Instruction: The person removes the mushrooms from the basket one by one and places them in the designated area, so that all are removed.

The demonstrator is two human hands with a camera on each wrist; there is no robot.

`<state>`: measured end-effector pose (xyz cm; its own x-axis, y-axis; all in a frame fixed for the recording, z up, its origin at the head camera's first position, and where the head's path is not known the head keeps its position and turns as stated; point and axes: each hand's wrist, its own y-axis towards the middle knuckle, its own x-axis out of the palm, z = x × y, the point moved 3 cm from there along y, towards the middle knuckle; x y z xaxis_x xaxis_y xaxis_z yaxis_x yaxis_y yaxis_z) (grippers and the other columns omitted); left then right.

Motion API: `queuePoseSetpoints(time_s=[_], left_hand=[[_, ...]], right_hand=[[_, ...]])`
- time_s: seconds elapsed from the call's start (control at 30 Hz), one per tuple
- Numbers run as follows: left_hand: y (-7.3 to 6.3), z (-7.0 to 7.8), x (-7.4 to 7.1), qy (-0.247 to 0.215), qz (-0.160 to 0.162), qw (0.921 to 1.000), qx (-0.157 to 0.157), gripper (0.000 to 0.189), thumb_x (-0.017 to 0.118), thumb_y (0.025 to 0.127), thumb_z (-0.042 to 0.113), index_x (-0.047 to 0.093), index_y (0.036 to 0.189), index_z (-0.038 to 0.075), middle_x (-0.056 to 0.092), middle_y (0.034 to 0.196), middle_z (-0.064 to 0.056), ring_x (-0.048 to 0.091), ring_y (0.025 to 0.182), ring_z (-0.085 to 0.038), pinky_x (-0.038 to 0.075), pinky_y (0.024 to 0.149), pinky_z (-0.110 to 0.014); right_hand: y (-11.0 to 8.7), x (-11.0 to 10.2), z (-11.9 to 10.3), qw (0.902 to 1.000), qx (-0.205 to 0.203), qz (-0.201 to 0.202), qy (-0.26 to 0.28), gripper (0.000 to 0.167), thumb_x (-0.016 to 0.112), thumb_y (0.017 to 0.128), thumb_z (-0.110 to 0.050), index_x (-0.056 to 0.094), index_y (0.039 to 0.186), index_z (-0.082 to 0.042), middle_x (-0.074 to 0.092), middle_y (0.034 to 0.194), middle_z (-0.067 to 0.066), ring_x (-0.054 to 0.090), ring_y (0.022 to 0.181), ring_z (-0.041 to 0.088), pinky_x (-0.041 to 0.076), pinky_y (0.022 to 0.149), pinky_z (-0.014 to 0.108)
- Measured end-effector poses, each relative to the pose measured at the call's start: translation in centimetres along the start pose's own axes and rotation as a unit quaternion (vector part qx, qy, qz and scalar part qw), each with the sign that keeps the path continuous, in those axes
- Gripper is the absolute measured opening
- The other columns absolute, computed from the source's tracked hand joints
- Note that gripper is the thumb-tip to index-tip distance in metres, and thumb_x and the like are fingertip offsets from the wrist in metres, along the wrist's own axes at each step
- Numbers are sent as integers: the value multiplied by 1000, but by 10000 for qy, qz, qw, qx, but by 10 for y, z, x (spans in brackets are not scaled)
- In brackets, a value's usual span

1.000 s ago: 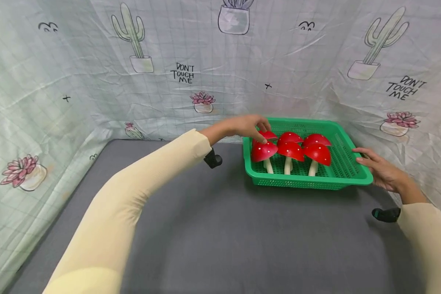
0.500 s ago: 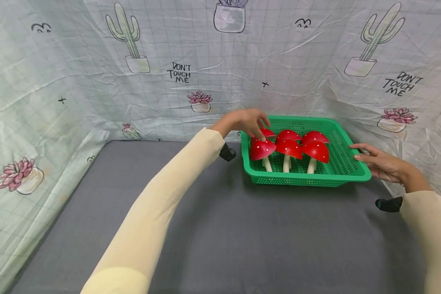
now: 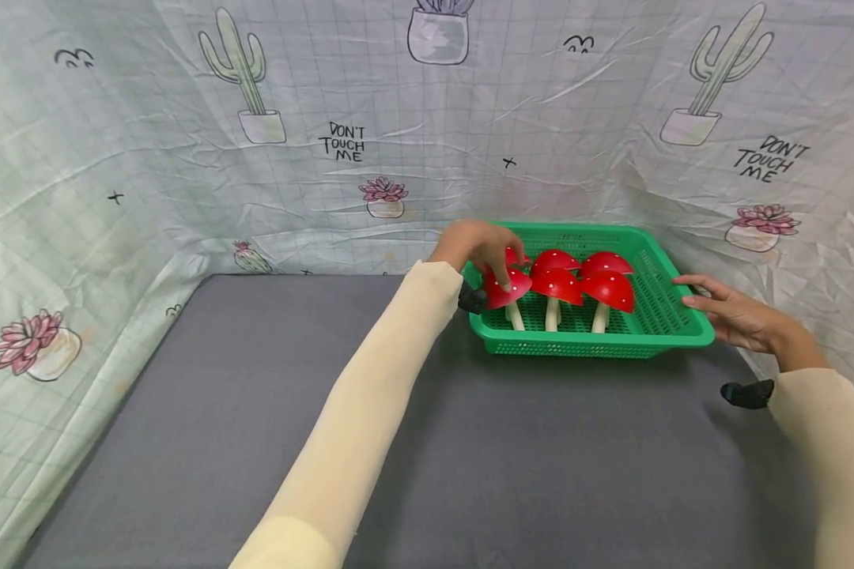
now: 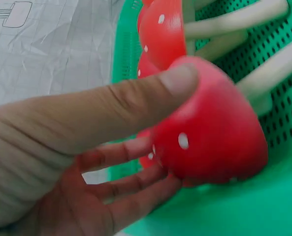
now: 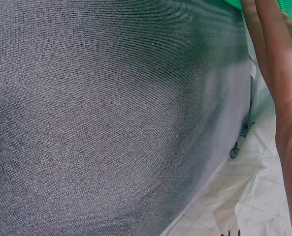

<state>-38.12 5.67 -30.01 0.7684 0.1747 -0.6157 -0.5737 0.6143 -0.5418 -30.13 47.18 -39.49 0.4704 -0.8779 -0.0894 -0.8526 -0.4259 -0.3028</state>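
A green perforated plastic basket (image 3: pixel 576 348) holds several toy mushrooms with red, white-dotted caps and cream stems, set in two rows. My left hand (image 3: pixel 473 241) reaches over the basket's left rim to the front-left mushroom (image 3: pixel 512 293). In the left wrist view, the thumb of the left hand (image 4: pixel 86 132) lies across one side of the red cap (image 4: pixel 219 128) and the fingers touch the other side. My right hand (image 3: pixel 743 322) holds the basket's right rim, with one finger over its edge. Its fingers are partly cut off in the right wrist view.
The basket stands on a grey cloth-covered table (image 3: pixel 541 458). Behind and at both sides hangs a pale curtain (image 3: pixel 313 205) printed with cacti and lettering. Inside the basket, bare mesh (image 3: pixel 658 304) shows right of the mushrooms.
My left hand has moved down and its forearm has swung right, and the thumb now lies lower on the front-left cap. The right hand stays at the rim. The view has shifted slightly.
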Motion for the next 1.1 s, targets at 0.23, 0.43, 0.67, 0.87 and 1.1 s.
queuePoseSetpoints(time_s=[0.23, 0.43, 0.67, 0.87, 1.1], left_hand=[[8, 0, 11, 984, -159, 9946, -282, 81, 83, 85, 28, 39, 152, 19, 33, 156, -4, 42, 130, -19, 50, 104, -34], [12, -1, 20, 1156, 20, 9930, -255, 86, 83, 86, 26, 34, 156, 17, 36, 154, -7, 46, 128, -20, 52, 102, -34], [16, 4, 28, 2003, 208, 9778, -587, 81, 85, 83, 31, 40, 151, 25, 44, 146, 1, 42, 128, -17, 55, 90, -31], [21, 4, 30, 2153, 219, 9753, -434, 73, 85, 83, 31, 43, 142, 20, 48, 136, 1, 45, 122, -16, 56, 89, -32], [22, 2, 32, 2135, 213, 9766, 113, 66, 81, 85, 25, 43, 138, 15, 51, 129, -3, 49, 117, -18, 55, 96, -37]], right_hand=[[3, 2, -3, 9999, 29, 69, -156, 43, 37, 112, -18, 33, 147, -42, 12, 147, 6, 68, 104, 13, 60, 82, 38], [1, 3, -2, 9996, -81, 128, 218, 41, 38, 111, -13, 37, 144, -39, 39, 133, -5, 70, 102, 18, 61, 80, 41], [-2, 2, 1, 9996, -142, 23, 227, 42, 38, 112, -15, 39, 144, -42, 41, 132, -8, 69, 105, 16, 61, 82, 40], [-1, 3, 1, 9995, -77, 260, 134, 41, 39, 111, -16, 34, 146, -37, 39, 135, -6, 70, 105, 16, 61, 82, 41], [-2, 4, 2, 9974, -244, 66, 678, 41, 36, 111, -10, 38, 143, -34, 59, 123, -3, 71, 103, 20, 62, 79, 42]])
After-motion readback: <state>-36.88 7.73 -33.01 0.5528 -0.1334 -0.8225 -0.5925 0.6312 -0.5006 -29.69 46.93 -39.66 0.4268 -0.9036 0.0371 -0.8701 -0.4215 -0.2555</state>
